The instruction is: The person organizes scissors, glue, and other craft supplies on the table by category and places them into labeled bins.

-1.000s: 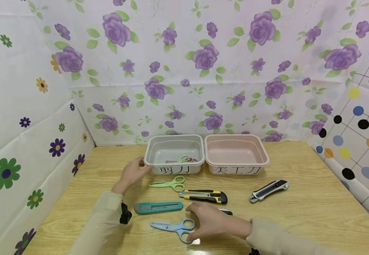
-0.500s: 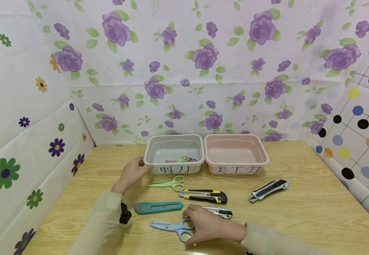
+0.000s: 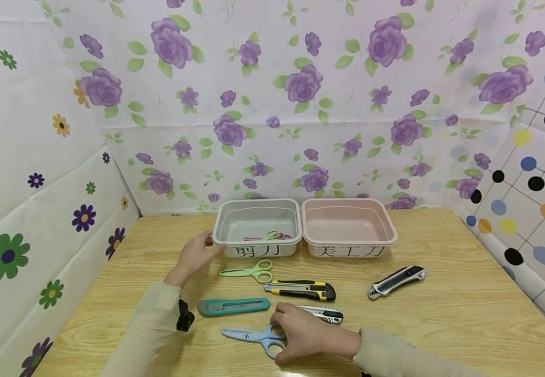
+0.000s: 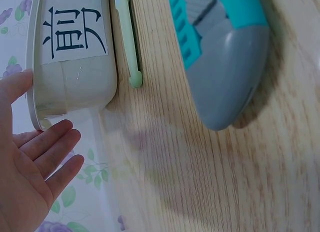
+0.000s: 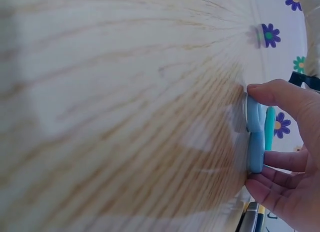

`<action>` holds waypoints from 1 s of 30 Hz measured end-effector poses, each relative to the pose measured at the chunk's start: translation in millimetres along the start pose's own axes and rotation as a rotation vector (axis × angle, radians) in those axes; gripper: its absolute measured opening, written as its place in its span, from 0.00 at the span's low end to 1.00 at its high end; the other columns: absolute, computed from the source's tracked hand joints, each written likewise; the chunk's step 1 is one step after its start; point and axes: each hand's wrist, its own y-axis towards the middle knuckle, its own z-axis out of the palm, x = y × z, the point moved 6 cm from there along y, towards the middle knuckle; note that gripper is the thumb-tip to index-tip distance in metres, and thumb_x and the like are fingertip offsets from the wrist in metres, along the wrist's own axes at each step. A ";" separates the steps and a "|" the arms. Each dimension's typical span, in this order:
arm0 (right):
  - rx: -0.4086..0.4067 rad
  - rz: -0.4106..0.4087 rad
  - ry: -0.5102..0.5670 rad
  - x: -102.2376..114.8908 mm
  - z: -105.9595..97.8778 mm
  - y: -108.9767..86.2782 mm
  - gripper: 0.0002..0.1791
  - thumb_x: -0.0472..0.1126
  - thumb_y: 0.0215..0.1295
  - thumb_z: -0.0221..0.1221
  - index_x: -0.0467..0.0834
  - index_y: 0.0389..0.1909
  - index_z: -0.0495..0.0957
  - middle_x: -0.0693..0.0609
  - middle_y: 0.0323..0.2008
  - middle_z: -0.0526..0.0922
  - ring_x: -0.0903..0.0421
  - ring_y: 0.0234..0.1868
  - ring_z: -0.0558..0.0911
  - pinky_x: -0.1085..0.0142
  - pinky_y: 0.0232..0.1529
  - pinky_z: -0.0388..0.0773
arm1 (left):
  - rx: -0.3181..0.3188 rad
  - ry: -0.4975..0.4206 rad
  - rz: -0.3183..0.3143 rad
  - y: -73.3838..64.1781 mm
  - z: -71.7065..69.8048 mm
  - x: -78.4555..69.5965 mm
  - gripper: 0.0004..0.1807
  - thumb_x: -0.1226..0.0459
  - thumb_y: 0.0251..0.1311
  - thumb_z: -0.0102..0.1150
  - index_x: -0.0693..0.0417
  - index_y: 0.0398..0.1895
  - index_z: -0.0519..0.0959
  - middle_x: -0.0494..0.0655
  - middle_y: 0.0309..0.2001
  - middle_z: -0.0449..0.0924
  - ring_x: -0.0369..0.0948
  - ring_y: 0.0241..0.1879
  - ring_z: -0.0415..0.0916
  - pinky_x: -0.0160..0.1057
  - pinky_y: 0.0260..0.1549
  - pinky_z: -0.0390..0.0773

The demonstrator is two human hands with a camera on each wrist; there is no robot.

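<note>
My left hand (image 3: 197, 259) rests at the near left corner of the grey bin (image 3: 288, 250), thumb against the rim, the other fingers straight and spread along its side in the left wrist view. My right hand (image 3: 302, 335) spans the two finger loops of the light blue scissors (image 3: 247, 335), which lie with blades pointing left. In the right wrist view the thumb presses one loop of the scissors' handle (image 5: 256, 154) and the fingertips press the other. Just behind that hand is a silver utility knife (image 3: 329, 314), partly covered by it.
A teal utility knife (image 3: 234, 307), a yellow-black utility knife (image 3: 302, 290) and green scissors (image 3: 248, 272) lie between hands and bins. A white-black utility knife (image 3: 397, 281) lies to the right. A pink bin (image 3: 349, 244) adjoins the grey one, which contains small scissors (image 3: 270, 235).
My right hand has shifted slightly left over the blue scissors' handles, uncovering more of the silver utility knife. The left hand stays at the grey bin.
</note>
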 end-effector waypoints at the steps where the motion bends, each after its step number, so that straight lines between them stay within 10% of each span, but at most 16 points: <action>1: -0.002 -0.006 -0.002 0.3 0.1 -0.1 0.29 0.57 0.41 0.67 0.42 0.42 0.77 0.59 0.34 0.70 0.70 0.29 0.66 0.81 0.28 0.66 | 0.000 0.000 0.000 0.1 0.2 0.3 0.33 0.51 0.57 0.56 0.64 0.60 0.66 0.62 0.48 0.77 0.56 0.49 0.74 0.57 0.46 0.71; 30: 0.004 -0.127 -0.131 2.2 -18.8 -3.4 0.27 0.56 0.39 0.67 0.44 0.39 0.79 0.60 0.31 0.69 0.71 0.25 0.64 0.84 0.24 0.62 | 0.004 0.008 -0.005 1.9 1.0 4.5 0.35 0.49 0.57 0.55 0.63 0.61 0.65 0.62 0.48 0.77 0.56 0.50 0.73 0.57 0.46 0.71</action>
